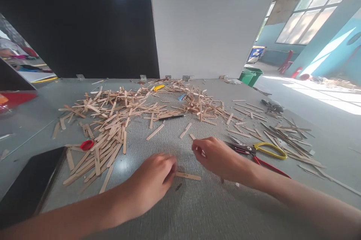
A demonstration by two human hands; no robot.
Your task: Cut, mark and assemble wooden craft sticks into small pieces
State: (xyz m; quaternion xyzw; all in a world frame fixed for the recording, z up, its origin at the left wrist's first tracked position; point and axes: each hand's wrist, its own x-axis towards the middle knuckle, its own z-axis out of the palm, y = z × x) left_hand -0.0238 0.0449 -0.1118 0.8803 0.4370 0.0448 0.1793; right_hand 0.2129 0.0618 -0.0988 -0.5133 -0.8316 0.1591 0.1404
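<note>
My left hand [155, 180] is closed low over the table, with its fingers curled. A flat wooden craft stick [190, 176] juts out to the right from its fingertips, bearing a small dark rectangular mark. To its right, my right hand [211, 153] is also closed, its thumb and fingers drawn together in a pinch. Whatever sits in that pinch, if anything, is hidden. Just beyond those fingertips lies the end of another craft stick [192, 136]. Scissors with yellow and red handles [269, 150] rest to the right of my right wrist.
A big loose heap of craft sticks [113, 135] spreads across the table. A black pen [172, 117], a yellow object [158, 87] and a red ring-shaped cap [87, 145] lie among them. A dark flat slab [31, 180] is at left, thin dark strips [287, 138] at right.
</note>
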